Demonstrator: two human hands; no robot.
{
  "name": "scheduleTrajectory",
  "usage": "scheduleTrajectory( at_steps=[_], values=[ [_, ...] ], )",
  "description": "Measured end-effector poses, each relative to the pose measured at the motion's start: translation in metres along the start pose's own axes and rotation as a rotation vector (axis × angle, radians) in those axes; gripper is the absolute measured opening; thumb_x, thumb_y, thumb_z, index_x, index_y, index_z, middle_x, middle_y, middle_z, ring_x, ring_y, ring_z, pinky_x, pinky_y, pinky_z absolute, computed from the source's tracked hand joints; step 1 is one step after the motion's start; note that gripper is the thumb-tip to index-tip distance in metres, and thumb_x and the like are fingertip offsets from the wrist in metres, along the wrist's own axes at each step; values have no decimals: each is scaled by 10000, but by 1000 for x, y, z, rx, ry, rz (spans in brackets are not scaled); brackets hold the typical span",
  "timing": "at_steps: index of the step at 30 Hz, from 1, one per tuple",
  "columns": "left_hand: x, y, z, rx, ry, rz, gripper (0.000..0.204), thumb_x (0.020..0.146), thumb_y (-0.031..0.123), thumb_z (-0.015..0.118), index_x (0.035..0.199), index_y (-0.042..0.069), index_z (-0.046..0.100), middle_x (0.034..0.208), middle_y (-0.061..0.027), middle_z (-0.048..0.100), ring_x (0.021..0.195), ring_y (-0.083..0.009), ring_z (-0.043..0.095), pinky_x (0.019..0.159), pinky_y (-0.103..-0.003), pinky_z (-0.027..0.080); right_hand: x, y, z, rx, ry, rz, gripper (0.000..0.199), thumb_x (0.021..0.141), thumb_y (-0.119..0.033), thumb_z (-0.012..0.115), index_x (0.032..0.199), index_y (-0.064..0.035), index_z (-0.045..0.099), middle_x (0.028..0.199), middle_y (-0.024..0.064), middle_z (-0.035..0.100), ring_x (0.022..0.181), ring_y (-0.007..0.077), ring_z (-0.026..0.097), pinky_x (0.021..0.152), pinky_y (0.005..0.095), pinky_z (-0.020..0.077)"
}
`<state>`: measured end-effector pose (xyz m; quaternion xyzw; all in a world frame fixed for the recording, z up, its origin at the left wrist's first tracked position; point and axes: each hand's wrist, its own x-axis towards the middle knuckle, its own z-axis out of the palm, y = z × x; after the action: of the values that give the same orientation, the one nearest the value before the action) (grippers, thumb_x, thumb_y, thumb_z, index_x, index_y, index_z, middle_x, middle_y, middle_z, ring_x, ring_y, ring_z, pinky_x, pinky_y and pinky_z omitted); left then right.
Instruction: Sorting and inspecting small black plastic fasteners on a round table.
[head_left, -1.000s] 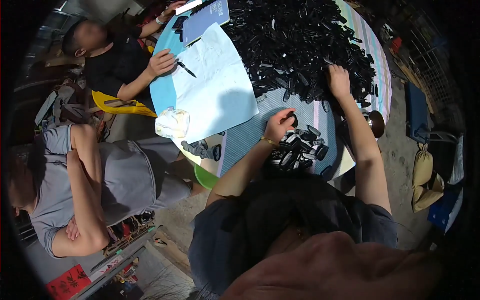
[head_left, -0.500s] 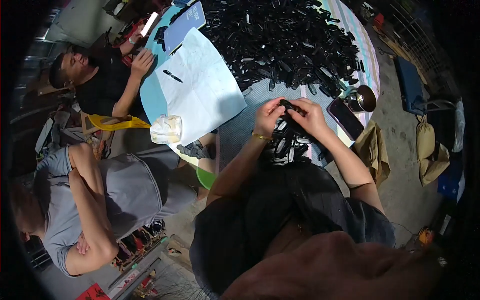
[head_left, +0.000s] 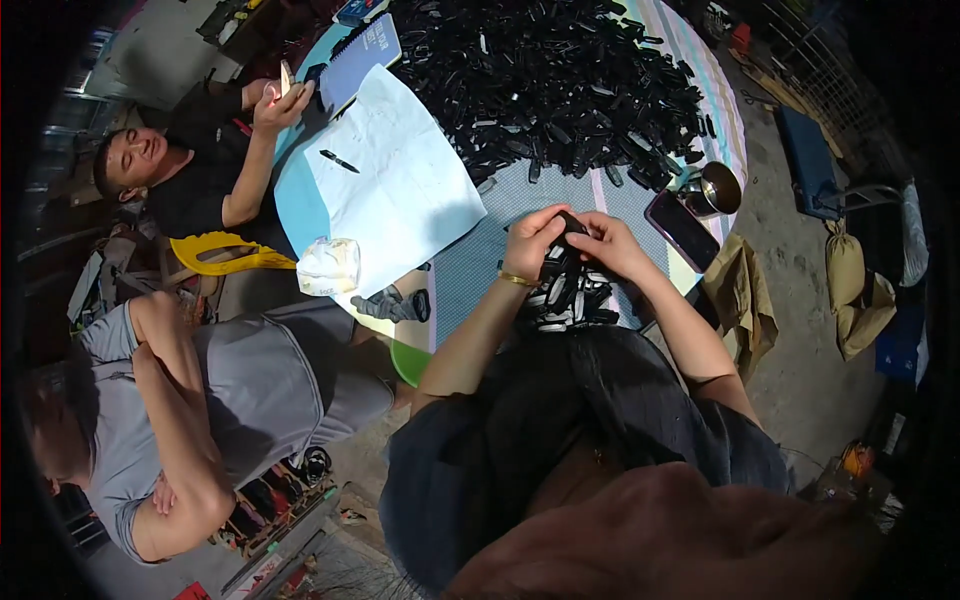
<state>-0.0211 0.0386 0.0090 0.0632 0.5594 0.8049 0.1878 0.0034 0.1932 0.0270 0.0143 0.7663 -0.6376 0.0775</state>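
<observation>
Low over the near side of the patterned tabletop [head_left: 465, 272], at centre: a small black plastic piece [head_left: 571, 222], dull to slightly glossy, outline partly covered by fingers. Pinched from the left between thumb and curled fingers of the left hand [head_left: 535, 238]; from the right, between thumb and fingertips of the right hand [head_left: 610, 247], both nearly closed. Just beneath, a small pile of black and silvery pieces [head_left: 567, 302]; farther off, a broad black heap [head_left: 560, 95]. At far left, pale lettering on a blue spiral notebook [head_left: 362, 62]; nearer, small printing on a white packet [head_left: 328, 266].
</observation>
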Motion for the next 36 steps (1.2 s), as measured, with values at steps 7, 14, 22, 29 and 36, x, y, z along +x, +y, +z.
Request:
scheduleTrajectory(
  at_steps=[7, 14, 22, 29, 36],
  values=[
    [1, 10, -3, 95, -99, -21, 245, 833, 69, 489, 1041, -48, 543, 944, -71, 595, 827, -111, 548, 762, -236, 435, -5, 14, 11, -89, 20, -96, 229, 748, -140, 639, 941, -22, 613, 626, 52, 583, 525, 71, 496, 480, 225, 383],
    [14, -8, -22, 311, -122, -91, 234, 830, 85, 511, 1023, -40, 552, 847, -50, 615, 761, -100, 559, 721, -234, 451, 32, 41, -35, -98, -229, -7, 317, 692, -175, 691, 925, 16, 594, 779, 48, 609, 730, 98, 554, 639, 242, 444],
    [24, -20, -20, 1010, -400, 120, 209, 717, 203, 628, 836, 31, 618, 765, -105, 623, 620, -197, 575, 577, -292, 452, 76, 78, -68, -1092, 323, -133, 281, 701, -171, 611, 940, -32, 559, 830, 168, 586, 772, 338, 565, 662, 390, 461],
    [42, -32, -21, 265, -48, -264, 312, 860, 179, 502, 1118, 4, 508, 778, 26, 553, 619, -48, 460, 560, -179, 387, 55, 38, -31, 65, -38, 197, 179, 733, -119, 647, 872, -11, 611, 704, -9, 597, 588, 58, 516, 528, 186, 411],
    [40, -31, -35, -216, 79, -193, 259, 863, 143, 481, 1082, 11, 517, 784, 30, 532, 598, -25, 407, 528, -162, 339, 116, 14, -43, -390, -275, -12, 230, 770, -167, 608, 968, -53, 586, 769, 43, 626, 620, 102, 553, 543, 236, 439]
  ],
)
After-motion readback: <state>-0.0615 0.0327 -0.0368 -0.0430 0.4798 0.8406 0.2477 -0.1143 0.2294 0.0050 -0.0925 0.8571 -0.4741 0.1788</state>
